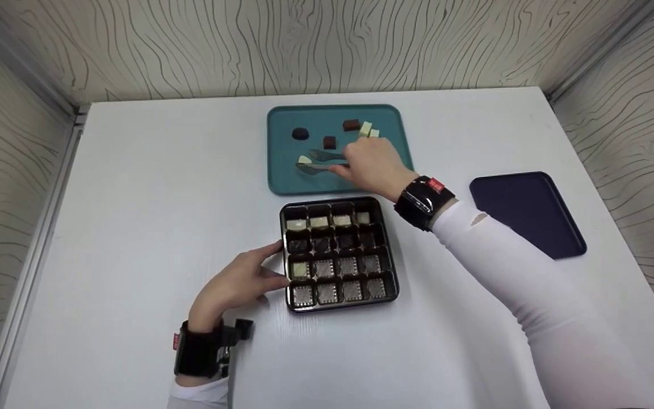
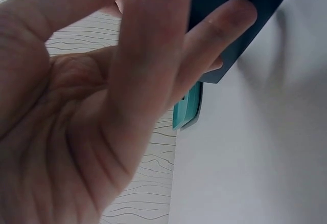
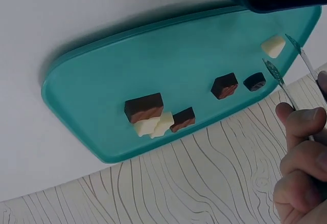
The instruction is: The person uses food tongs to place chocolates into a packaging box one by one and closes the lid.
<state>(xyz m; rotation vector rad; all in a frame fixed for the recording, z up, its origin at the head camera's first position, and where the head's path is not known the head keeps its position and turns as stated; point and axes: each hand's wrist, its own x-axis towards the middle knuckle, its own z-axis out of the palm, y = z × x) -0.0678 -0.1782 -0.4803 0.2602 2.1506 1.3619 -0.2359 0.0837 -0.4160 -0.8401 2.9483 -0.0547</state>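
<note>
Held in my right hand [image 1: 375, 162] is a pair of metal tongs [image 1: 332, 166], its arms spread over the teal tray [image 1: 281, 176]. A white chocolate [image 1: 304, 159] lies at the tong tips; the right wrist view shows the tips close beside this white chocolate [image 3: 273, 46]. My left hand [image 1: 242, 278] touches the left side of a dark compartment box [image 1: 386, 296] with thumb and fingers. From the left wrist, those fingers [image 2: 214, 29] look extended along the dark box wall [image 2: 245, 19]. White pieces fill the box's far row, dark ones the second, and one white piece [image 1: 300, 269] sits third-row left.
On the teal tray are also a round dark chocolate [image 1: 300, 133], brown chocolates [image 1: 330, 142] and white pieces [image 1: 365, 129] beyond my right hand. A dark blue tray [image 1: 525, 210] lies to the right, partly under my right sleeve. A patterned panel [image 1: 315, 45] stands behind the table.
</note>
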